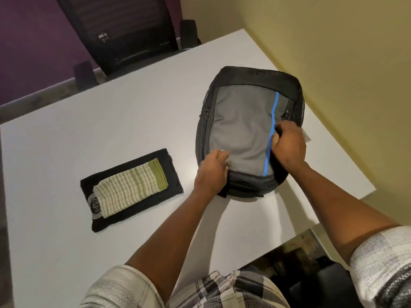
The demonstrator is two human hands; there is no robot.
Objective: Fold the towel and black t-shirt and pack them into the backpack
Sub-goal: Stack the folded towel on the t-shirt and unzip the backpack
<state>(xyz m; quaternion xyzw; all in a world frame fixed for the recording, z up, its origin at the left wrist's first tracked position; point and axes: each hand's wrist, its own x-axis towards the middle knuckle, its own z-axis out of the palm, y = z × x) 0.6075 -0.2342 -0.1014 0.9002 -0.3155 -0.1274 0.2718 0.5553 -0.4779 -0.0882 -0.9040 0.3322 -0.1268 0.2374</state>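
Observation:
A grey and black backpack (pixel 242 121) with a blue stripe lies flat on the white table (pixel 111 118), at the right. My left hand (pixel 211 172) grips its near left edge, fingers curled over the fabric. My right hand (pixel 289 145) holds the front panel by the blue stripe, fingers curled into the fabric. Whether a zip is open I cannot tell. To the left lies the folded black t-shirt (pixel 142 205) with a white round print. The folded towel (pixel 131 187), cream with green stripes, rests on top of it.
A black office chair (pixel 124 34) stands at the table's far side. A yellow wall runs along the right. The table's right edge passes close by the backpack. Dark objects sit on the floor at the lower right.

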